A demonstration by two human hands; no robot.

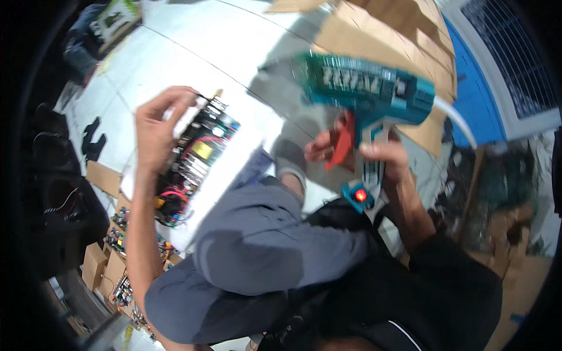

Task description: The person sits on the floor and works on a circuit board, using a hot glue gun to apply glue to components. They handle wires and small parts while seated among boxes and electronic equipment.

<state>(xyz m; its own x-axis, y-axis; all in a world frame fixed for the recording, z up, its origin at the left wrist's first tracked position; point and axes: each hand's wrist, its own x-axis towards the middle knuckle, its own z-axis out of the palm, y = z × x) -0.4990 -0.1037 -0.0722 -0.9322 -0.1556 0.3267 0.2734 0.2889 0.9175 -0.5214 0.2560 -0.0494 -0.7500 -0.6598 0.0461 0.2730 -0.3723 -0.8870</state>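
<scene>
My right hand (391, 157) grips the handle of a teal hot glue gun (374, 88), held up with its blurred nozzle to the left. A white glue stick (458, 120) sticks out of its back; its trigger (343, 140) is red, and a red light glows at the foot of the handle. On the left, a long circuit board (199, 155) packed with parts, red wires and a yellow block lies on a white surface. My left hand (159, 120) is closed at its far end, thumb and fingertips pinched beside a thin dark piece too blurred to make out.
Opened cardboard boxes (386, 29) stand at the far right, near a blue panel (480, 82). At lower left, more circuit boards (120, 234) lie by cardboard pieces. Clear plastic wrapping (506, 181) is at right. My bent knee (246, 251) rises close to the board.
</scene>
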